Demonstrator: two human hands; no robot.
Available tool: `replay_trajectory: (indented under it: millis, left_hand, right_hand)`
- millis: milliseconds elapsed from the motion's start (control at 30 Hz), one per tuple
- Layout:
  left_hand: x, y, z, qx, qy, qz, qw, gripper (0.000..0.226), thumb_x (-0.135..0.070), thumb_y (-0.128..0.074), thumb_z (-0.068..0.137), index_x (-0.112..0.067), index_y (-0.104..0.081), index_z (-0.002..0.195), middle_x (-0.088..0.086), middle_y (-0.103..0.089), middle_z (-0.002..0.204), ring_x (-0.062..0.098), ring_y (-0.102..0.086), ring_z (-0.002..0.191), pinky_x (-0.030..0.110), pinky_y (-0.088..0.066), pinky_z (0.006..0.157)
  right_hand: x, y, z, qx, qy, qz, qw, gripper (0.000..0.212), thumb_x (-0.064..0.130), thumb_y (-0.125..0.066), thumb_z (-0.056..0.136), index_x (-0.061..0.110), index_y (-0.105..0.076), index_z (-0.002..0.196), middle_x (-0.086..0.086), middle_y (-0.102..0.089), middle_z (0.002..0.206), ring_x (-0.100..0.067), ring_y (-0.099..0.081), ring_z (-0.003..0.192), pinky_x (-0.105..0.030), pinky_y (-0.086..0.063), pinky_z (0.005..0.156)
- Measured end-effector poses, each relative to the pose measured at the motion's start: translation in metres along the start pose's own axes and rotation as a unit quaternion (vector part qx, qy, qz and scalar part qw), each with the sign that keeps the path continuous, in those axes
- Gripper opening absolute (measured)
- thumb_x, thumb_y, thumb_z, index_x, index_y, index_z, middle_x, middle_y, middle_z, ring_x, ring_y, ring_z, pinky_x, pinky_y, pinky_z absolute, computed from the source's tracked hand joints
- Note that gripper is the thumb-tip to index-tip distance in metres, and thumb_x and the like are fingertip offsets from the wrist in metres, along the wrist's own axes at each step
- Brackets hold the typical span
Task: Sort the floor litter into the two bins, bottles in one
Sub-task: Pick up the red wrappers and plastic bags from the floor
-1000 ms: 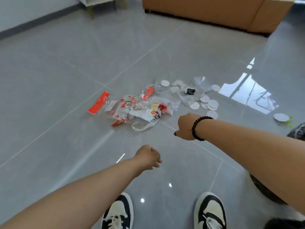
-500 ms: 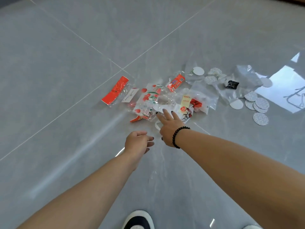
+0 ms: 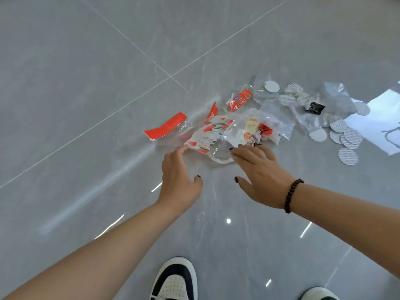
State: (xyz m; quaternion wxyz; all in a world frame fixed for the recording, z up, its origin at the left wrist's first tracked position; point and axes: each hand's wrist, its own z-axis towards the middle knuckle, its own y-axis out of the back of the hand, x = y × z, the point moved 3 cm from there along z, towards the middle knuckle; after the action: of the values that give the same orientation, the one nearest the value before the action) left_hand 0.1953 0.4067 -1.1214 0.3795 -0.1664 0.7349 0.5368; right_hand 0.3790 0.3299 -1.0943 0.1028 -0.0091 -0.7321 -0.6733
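A heap of plastic wrappers lies on the grey tiled floor: a strawberry-print bag (image 3: pixel 211 132), a red strip wrapper (image 3: pixel 165 126), a small red packet (image 3: pixel 240 100), a clear bag with a yellow label (image 3: pixel 252 126) and a clear bag holding a black sachet (image 3: pixel 315 108). Several white round foil seals (image 3: pixel 346 135) are scattered to the right. My left hand (image 3: pixel 178 180) reaches the near left edge of the strawberry bag, fingers spread and touching it. My right hand (image 3: pixel 257 169), with a bead bracelet, lies flat with fingertips on the pile's near edge. No bottles or bins are in view.
My two shoes (image 3: pixel 175 280) stand at the bottom edge, close behind my hands. A bright window reflection (image 3: pixel 381 124) glares on the floor at far right. Bare floor tiles stretch to the left and beyond the pile.
The view has dropped closer to the pile. Both hands moved forward to the wrappers; my left hand opened from a loose curl and now touches the strawberry bag.
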Motion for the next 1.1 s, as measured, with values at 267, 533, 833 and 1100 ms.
replay_trajectory:
  millis: [267, 533, 833, 1100]
  left_hand:
    - [-0.021, -0.017, 0.009, 0.038, -0.234, 0.174, 0.956, 0.068, -0.014, -0.062, 0.075, -0.023, -0.047, 0.141, 0.009, -0.051, 0.143, 0.032, -0.049, 0.130, 0.050, -0.040, 0.104]
    - [-0.080, -0.045, -0.038, 0.101, -0.484, 0.078, 0.865, 0.046, 0.004, -0.044, 0.077, -0.019, -0.077, 0.100, 0.002, -0.072, 0.112, 0.025, -0.071, 0.097, 0.036, -0.057, 0.075]
    - [-0.116, -0.067, -0.134, 0.261, -0.377, -0.174, 0.872, 0.013, -0.024, -0.072, 0.079, -0.025, -0.077, 0.091, -0.010, -0.062, 0.100, 0.005, -0.063, 0.090, 0.019, -0.051, 0.078]
    - [-0.103, -0.059, -0.136, 0.365, 0.120, -0.425, 0.820, 0.034, -0.012, -0.049, 0.087, -0.016, -0.056, 0.120, 0.013, -0.068, 0.107, 0.029, -0.068, 0.092, 0.037, -0.055, 0.073]
  right_hand:
    - [0.009, 0.038, -0.112, -0.045, 0.094, 0.087, 0.991, 0.041, 0.018, -0.055, 0.086, 0.005, -0.061, 0.125, -0.003, -0.055, 0.136, -0.020, -0.054, 0.123, -0.034, -0.046, 0.099]
    - [0.007, 0.078, -0.173, -0.174, -0.078, 0.247, 0.950, 0.020, 0.029, -0.064, 0.086, 0.010, -0.071, 0.087, 0.002, -0.069, 0.099, -0.013, -0.064, 0.095, -0.030, -0.052, 0.084]
    - [0.017, 0.029, -0.233, 0.056, -0.276, 0.405, 0.870, 0.087, 0.047, -0.082, 0.061, 0.053, -0.031, 0.132, 0.026, -0.052, 0.128, 0.000, -0.051, 0.117, -0.025, -0.043, 0.101]
    - [0.012, 0.046, -0.235, -0.005, -0.363, 0.354, 0.862, 0.025, 0.047, -0.074, 0.071, 0.026, -0.063, 0.079, 0.002, -0.054, 0.063, -0.006, -0.041, 0.050, -0.024, -0.042, 0.052]
